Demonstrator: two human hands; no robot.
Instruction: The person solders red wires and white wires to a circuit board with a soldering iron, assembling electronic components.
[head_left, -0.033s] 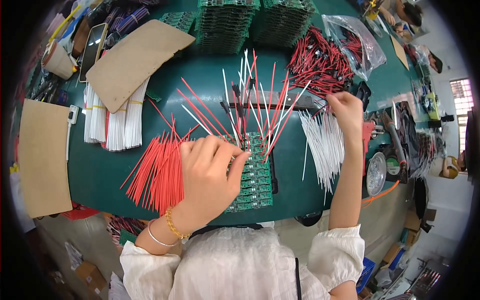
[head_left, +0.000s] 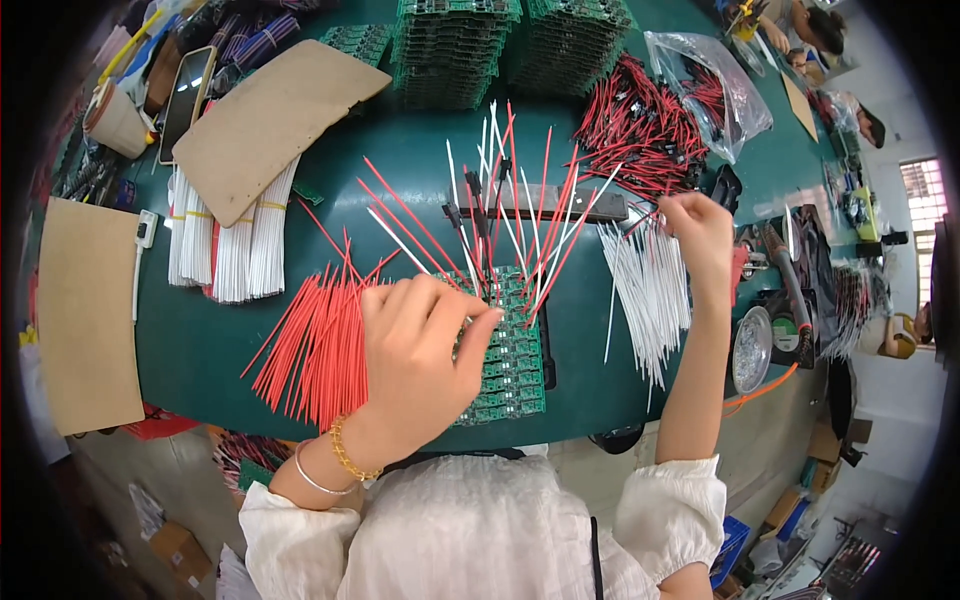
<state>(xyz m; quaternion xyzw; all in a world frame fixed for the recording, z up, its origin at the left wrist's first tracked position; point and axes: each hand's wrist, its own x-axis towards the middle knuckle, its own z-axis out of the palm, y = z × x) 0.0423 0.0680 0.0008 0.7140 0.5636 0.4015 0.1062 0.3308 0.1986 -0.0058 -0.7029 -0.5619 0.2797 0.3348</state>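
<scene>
Head view: two bare hands are hovering over a bench [head_left: 215, 355] with a green board [head_left: 515, 375] at its near middle.
The left hand [head_left: 415, 325] is curling over the board's left side, and the right hand [head_left: 703, 235] is hanging by the upper end of the white wires [head_left: 640, 300]. Fingers on both are bending toward their thumbs; whether they are gripping anything, I cannot tell. Red wires [head_left: 315, 345] are lying left of the board.

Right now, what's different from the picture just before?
The right hand has moved slightly right and toward the person. I can't tell if it took or let go of anything. The left hand by the green circuit boards and the loose red wires look about the same.
</scene>
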